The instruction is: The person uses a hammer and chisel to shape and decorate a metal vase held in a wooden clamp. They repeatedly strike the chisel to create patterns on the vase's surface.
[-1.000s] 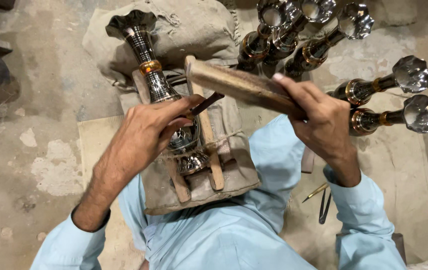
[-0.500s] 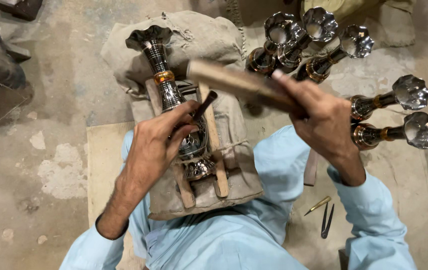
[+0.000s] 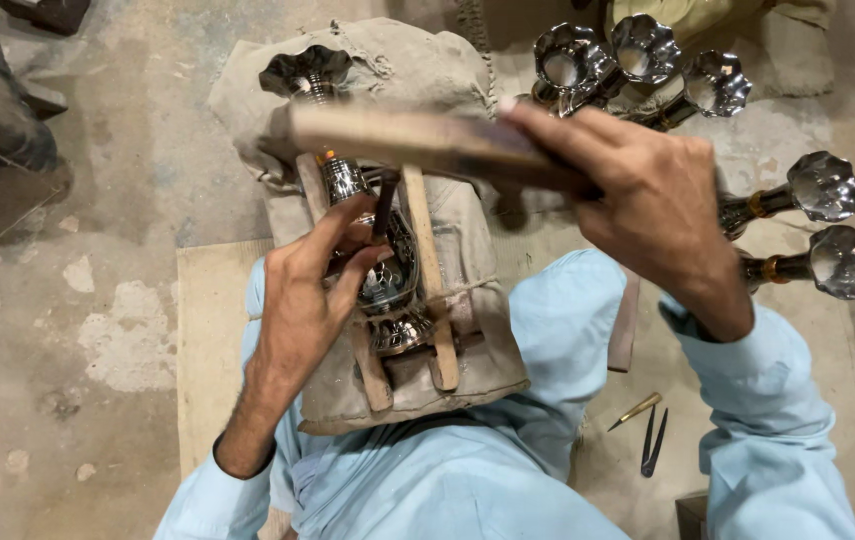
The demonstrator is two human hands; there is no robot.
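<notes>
Two bare hands at work over one polished metal vase [image 3: 378,270], which lies lengthwise on a grey cloth cushion [image 3: 468,230], its flared fluted mouth [image 3: 306,70] pointing away from the person and its foot toward the lap.

Left hand [image 3: 313,290]: fingers curled narrow, pinching a slim dark punch [image 3: 384,205] that stands nearly upright with its lower tip against the vase's bulging body; the palm rests against the vase's side.

Right hand [image 3: 648,200]: fingers wrapped closed around one end of a flat wooden stick [image 3: 418,140], held level across the vase's neck, above the top of the punch; whether stick and punch touch cannot be told.

Two wooden slats [image 3: 428,280] run along either side of the vase on the cushion, bound with cord near its foot.

Five further metal vases of the same fluted pattern lie on the floor to the right: three [image 3: 638,55] grouped at the top, mouths upward in the picture, and two [image 3: 828,225] side by side below them, mouths pointing right.

Two small pointed tools [image 3: 648,430], one brass-coloured and one dark, lie on a tan mat [image 3: 203,340] near the right sleeve [image 3: 778,420].

Floor [image 3: 108,200]: worn, patchy concrete.
</notes>
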